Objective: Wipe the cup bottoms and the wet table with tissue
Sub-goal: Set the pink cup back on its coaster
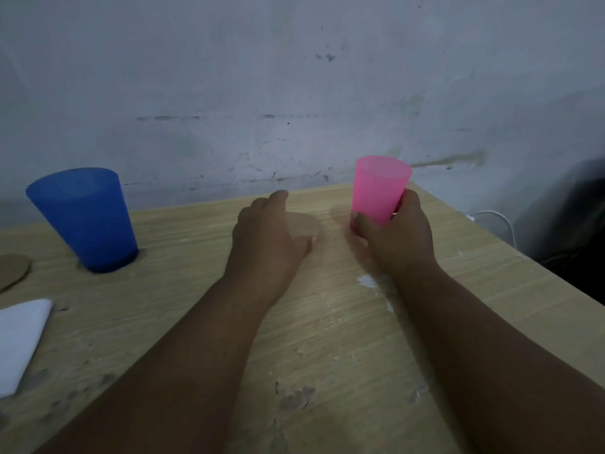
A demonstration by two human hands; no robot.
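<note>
My right hand (pixel 396 237) grips the lower part of an upright pink cup (pixel 379 188) near the table's far right corner. Whether its base touches the table is hidden by my fingers. My left hand (pixel 268 237) lies just left of it over a round beige coaster (pixel 306 224), thumb at the disc's near edge and forefinger at its far side. A blue cup (pixel 83 221) stands upright at the far left on another coaster. A folded white tissue (pixel 19 339) lies at the left edge, away from both hands.
The wooden table (pixel 327 339) has pale smears and chipped spots near my right forearm. A third cardboard coaster (pixel 11 270) lies at the far left. A stained wall runs right behind the table. The table's right edge drops off beside a dark object and white cable.
</note>
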